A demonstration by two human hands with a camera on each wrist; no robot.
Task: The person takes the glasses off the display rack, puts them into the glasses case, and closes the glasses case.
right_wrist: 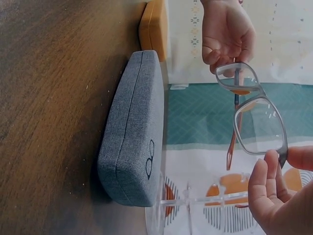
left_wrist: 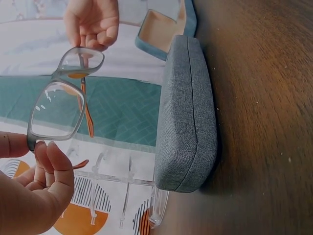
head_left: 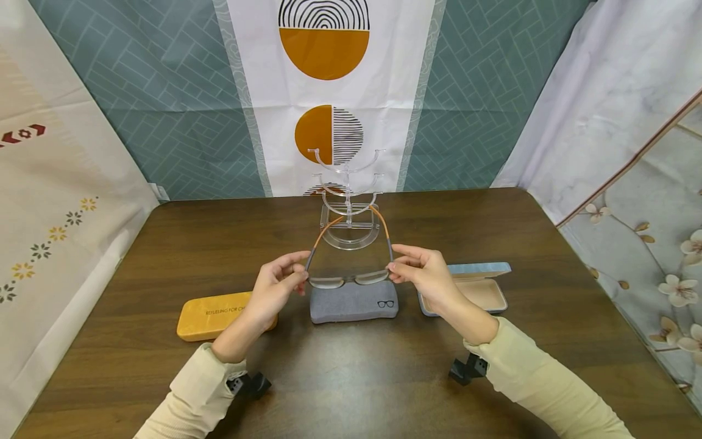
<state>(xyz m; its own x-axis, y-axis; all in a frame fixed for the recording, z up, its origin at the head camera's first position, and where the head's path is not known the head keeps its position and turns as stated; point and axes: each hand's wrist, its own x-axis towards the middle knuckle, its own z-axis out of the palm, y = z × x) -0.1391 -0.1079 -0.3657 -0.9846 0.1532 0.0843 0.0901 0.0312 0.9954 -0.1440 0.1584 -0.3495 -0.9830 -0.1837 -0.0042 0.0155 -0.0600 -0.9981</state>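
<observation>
A pair of glasses [head_left: 327, 283] with a grey frame and orange temple tips is held up between both hands, temples unfolded and pointing toward the stand. My left hand [head_left: 276, 283] pinches the frame at the left hinge; my right hand [head_left: 421, 273] pinches it at the right hinge. In the left wrist view the glasses [left_wrist: 57, 111] hang clear of the table. Below them lies a closed grey glasses case [head_left: 353, 303] with a small glasses print. Behind, a clear tiered display stand [head_left: 349, 235] bears no glasses.
A yellow glasses case [head_left: 211, 316], closed, lies partly behind the left forearm. On the right, an open blue case [head_left: 482, 292] with a beige lining is partly covered by the right wrist. All stand on a dark wooden table [head_left: 351, 378], with patterned cloths hanging around it.
</observation>
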